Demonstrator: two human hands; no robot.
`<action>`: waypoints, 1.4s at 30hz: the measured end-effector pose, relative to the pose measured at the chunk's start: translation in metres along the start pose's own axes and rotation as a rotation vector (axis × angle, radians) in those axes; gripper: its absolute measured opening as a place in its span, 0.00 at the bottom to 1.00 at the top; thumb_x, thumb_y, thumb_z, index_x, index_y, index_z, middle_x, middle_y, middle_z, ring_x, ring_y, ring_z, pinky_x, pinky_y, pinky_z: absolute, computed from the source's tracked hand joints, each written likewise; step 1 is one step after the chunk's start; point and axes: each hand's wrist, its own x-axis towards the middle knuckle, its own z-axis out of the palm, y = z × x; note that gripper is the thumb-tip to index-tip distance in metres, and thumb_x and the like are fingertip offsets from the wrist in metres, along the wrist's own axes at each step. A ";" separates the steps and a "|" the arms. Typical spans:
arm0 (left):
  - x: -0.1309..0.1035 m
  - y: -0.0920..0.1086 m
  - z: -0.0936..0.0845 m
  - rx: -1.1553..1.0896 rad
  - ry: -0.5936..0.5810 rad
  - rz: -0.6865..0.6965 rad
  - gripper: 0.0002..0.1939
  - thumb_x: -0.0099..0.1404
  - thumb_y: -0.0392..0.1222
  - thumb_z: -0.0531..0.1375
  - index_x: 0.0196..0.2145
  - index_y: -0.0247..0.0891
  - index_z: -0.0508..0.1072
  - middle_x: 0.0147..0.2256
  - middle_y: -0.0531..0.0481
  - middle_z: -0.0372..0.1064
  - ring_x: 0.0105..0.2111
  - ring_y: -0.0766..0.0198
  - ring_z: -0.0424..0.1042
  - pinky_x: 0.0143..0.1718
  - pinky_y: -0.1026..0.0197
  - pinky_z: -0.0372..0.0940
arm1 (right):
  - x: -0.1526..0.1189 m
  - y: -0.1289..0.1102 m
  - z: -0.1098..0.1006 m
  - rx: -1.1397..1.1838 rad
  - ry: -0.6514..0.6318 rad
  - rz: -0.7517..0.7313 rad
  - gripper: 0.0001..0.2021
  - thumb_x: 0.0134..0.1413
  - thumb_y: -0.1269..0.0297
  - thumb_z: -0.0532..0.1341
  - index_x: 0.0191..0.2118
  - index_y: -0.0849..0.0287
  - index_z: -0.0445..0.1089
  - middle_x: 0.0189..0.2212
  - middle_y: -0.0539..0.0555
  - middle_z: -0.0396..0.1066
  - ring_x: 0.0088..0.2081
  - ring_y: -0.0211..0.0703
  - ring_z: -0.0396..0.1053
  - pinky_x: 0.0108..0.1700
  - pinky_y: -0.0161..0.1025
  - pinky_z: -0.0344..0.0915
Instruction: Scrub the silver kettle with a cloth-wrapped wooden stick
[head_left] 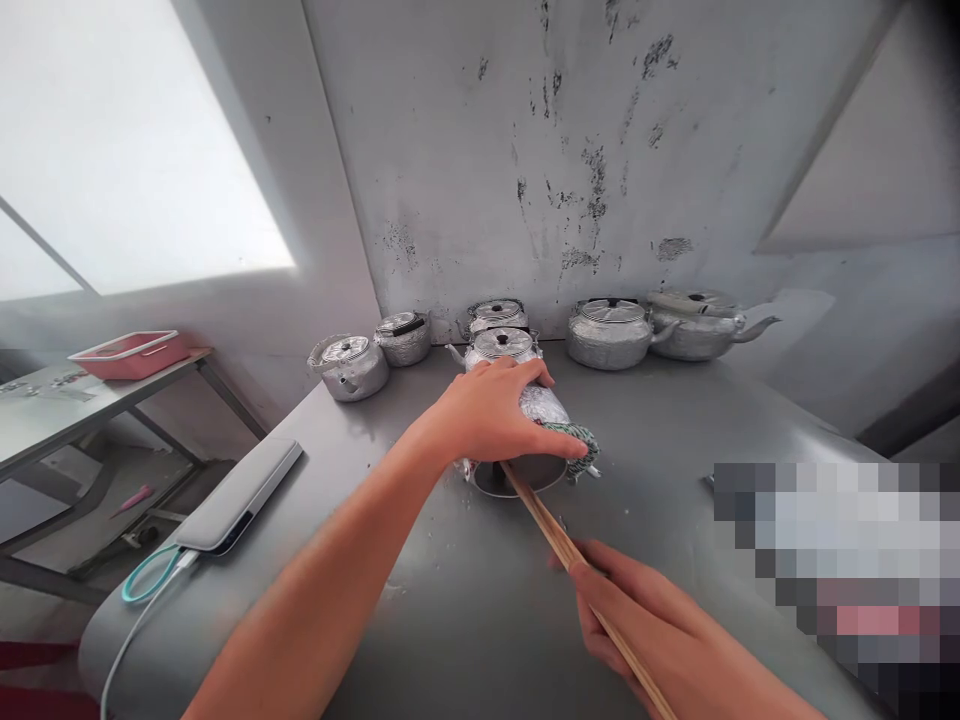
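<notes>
My left hand [499,415] presses down on a silver metal kettle [544,404], its fingers and thumb spread around the body. The kettle lies tipped, its dark round mouth towards me. A green-and-white cord-wrapped handle [583,448] shows under my left thumb. In my right hand [630,610] is a long, thin wooden stick [551,530], with my fingers closed around it. The stick's far end reaches into the kettle's mouth, where its tip is hidden. Right behind the tipped kettle stands another lidded kettle [504,343].
Several more silver kettles [609,335] line the back of the grey metal table [450,600] by the stained wall. A grey power bank [240,500] with a white cable lies at the left edge. A pink basket [131,355] sits on a side table. The right side is pixelated.
</notes>
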 end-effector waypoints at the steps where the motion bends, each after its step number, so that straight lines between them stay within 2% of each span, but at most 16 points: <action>1: 0.000 0.000 0.000 -0.002 0.000 -0.004 0.36 0.51 0.72 0.62 0.51 0.51 0.68 0.49 0.50 0.70 0.52 0.46 0.66 0.46 0.53 0.64 | 0.001 0.001 0.001 0.007 0.013 -0.005 0.15 0.62 0.48 0.49 0.38 0.52 0.63 0.25 0.46 0.55 0.22 0.36 0.50 0.19 0.29 0.51; 5: 0.002 -0.004 0.000 -0.030 -0.004 -0.027 0.36 0.51 0.74 0.61 0.51 0.51 0.67 0.48 0.50 0.69 0.49 0.48 0.68 0.42 0.55 0.66 | 0.004 0.001 0.004 0.012 0.024 -0.025 0.15 0.61 0.48 0.51 0.37 0.53 0.64 0.25 0.46 0.54 0.23 0.36 0.50 0.20 0.29 0.53; 9: 0.003 -0.006 0.000 -0.029 0.006 -0.008 0.36 0.51 0.74 0.62 0.50 0.51 0.68 0.46 0.50 0.69 0.48 0.49 0.69 0.41 0.55 0.66 | 0.005 -0.001 0.003 -0.024 0.052 -0.005 0.19 0.63 0.45 0.47 0.39 0.54 0.64 0.25 0.46 0.55 0.24 0.37 0.54 0.20 0.29 0.54; 12: 0.004 -0.006 0.001 -0.017 0.005 0.002 0.36 0.50 0.74 0.62 0.50 0.50 0.68 0.45 0.50 0.70 0.48 0.49 0.68 0.42 0.55 0.66 | 0.005 -0.004 0.001 -0.049 0.027 -0.028 0.20 0.63 0.43 0.47 0.41 0.54 0.63 0.26 0.46 0.56 0.26 0.38 0.57 0.21 0.29 0.55; 19: 0.009 -0.006 0.002 0.000 -0.003 -0.002 0.38 0.49 0.76 0.61 0.51 0.50 0.68 0.47 0.50 0.70 0.50 0.47 0.67 0.47 0.53 0.64 | 0.016 -0.007 -0.003 -0.077 0.035 -0.104 0.19 0.64 0.44 0.49 0.39 0.55 0.63 0.24 0.44 0.52 0.23 0.34 0.50 0.19 0.29 0.57; 24: 0.011 -0.004 0.001 0.004 -0.024 -0.004 0.39 0.49 0.76 0.61 0.52 0.51 0.67 0.48 0.50 0.69 0.51 0.47 0.67 0.47 0.53 0.64 | 0.025 -0.003 -0.001 -0.061 0.037 -0.167 0.20 0.64 0.42 0.49 0.41 0.55 0.64 0.24 0.44 0.53 0.23 0.34 0.51 0.18 0.28 0.57; 30: 0.011 -0.005 0.001 -0.004 -0.024 0.009 0.39 0.49 0.76 0.61 0.51 0.51 0.67 0.48 0.50 0.69 0.51 0.48 0.67 0.46 0.53 0.64 | 0.023 -0.007 0.002 -0.047 0.076 -0.180 0.20 0.64 0.43 0.49 0.43 0.55 0.64 0.25 0.44 0.54 0.23 0.35 0.53 0.18 0.28 0.58; 36: 0.011 -0.004 -0.001 0.009 -0.054 -0.016 0.40 0.49 0.76 0.60 0.52 0.51 0.66 0.49 0.50 0.68 0.52 0.48 0.67 0.47 0.53 0.64 | 0.024 -0.009 -0.001 -0.052 0.051 -0.182 0.22 0.61 0.40 0.51 0.42 0.54 0.64 0.24 0.44 0.54 0.23 0.36 0.52 0.18 0.29 0.57; 38: 0.011 -0.004 -0.001 0.015 -0.057 -0.018 0.40 0.49 0.76 0.60 0.52 0.51 0.67 0.49 0.50 0.68 0.52 0.48 0.67 0.47 0.53 0.64 | 0.024 -0.009 -0.002 -0.063 0.055 -0.194 0.21 0.62 0.39 0.50 0.40 0.53 0.63 0.24 0.44 0.53 0.22 0.35 0.51 0.18 0.29 0.56; 42: 0.012 -0.003 0.001 0.013 -0.040 -0.013 0.40 0.48 0.76 0.60 0.52 0.51 0.67 0.49 0.49 0.69 0.52 0.47 0.66 0.47 0.52 0.64 | 0.024 -0.010 -0.004 -0.120 0.071 -0.180 0.23 0.62 0.38 0.48 0.31 0.54 0.59 0.23 0.43 0.50 0.22 0.34 0.49 0.18 0.29 0.55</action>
